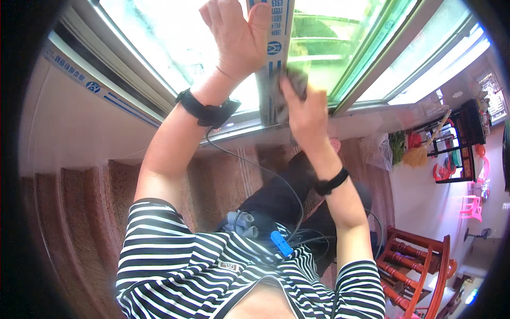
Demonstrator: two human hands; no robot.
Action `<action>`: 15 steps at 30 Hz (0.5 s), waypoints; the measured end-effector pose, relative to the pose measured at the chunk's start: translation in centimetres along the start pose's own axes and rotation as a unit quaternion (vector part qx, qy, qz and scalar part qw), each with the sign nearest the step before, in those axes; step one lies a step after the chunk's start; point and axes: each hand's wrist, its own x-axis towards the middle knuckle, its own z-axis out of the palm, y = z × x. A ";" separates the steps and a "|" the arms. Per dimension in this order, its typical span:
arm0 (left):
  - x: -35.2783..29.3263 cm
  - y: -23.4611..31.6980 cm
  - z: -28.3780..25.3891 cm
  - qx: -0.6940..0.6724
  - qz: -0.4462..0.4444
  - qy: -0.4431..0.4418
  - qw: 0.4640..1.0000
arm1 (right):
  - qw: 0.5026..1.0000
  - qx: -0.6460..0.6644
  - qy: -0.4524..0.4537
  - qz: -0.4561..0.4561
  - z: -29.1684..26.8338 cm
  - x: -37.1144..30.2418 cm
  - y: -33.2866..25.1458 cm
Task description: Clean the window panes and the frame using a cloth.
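Note:
Near the top centre, my left hand [236, 42] grips the side of a metal window frame [273, 32], its thumb against the strip of printed film and its fingers toward the bright glass. Lower on the same frame, my right hand [309, 114] presses a dark grey cloth [296, 82] to the surface. Motion smears the cloth, so its exact kind is hard to make out. Green shows through the glass pane [334, 42] to the right of the frame. Both wrists wear black straps, the left strap [204, 109] with a cable running from it.
Brown stone stairs [85, 212] descend beneath me, beside a window sill [228, 137]. At the lower right stands a red-brown wooden banister [419, 271]. Farther right are a straw broom [417, 157], a dark rack [457, 143] and a pink chair [471, 207]. A blue clip [281, 243] hangs among cables at my waist.

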 end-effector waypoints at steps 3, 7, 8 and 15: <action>0.0 -0.2 0.0 0.014 0.006 -0.004 1.000 | 0.995 0.009 0.096 -0.007 -1.2 6.1 0.3; -0.2 0.0 0.3 0.011 -0.003 0.004 1.000 | 0.997 -0.021 0.033 0.061 0.3 4.5 0.3; -0.2 0.0 0.4 0.010 -0.003 0.003 1.000 | 0.997 -0.021 0.032 0.062 0.8 3.2 0.2; 0.3 0.2 0.7 0.006 0.024 0.016 1.000 | 0.987 -0.067 -0.135 0.059 4.2 -8.4 1.6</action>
